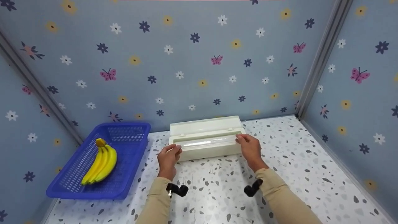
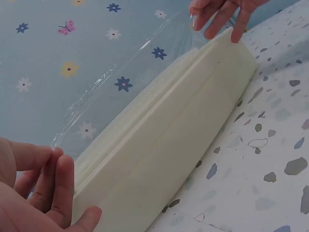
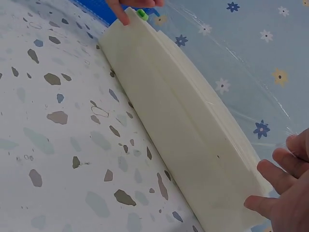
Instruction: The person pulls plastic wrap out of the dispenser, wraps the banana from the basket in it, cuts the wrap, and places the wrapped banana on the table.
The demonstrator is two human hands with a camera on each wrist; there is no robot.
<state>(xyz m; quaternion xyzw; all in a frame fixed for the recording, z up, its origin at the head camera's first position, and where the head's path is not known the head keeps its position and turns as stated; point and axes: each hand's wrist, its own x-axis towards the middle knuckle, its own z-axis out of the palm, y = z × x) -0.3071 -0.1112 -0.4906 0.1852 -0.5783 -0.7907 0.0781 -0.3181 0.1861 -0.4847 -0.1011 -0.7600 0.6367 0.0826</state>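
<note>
A long cream-white cling film dispenser (image 1: 211, 152) lies on the table with its lid (image 1: 203, 123) raised against the back wall. Over its opening stretches a sheet of clear cling film (image 2: 107, 76), drawn up from the box. At one end of the film's edge my left hand (image 1: 168, 159) pinches it between thumb and fingers. My right hand (image 1: 251, 150) pinches the opposite end. In both wrist views, lower fingers of each hand rest at the box's ends. A small green piece (image 3: 142, 14) shows at the box's left end in the right wrist view.
To the left stands a blue plastic basket (image 1: 132, 169) holding a bunch of yellow bananas (image 1: 101, 165). Flower-patterned wall panels (image 1: 199, 62) enclose the speckled white table (image 1: 211, 193) at the back and sides.
</note>
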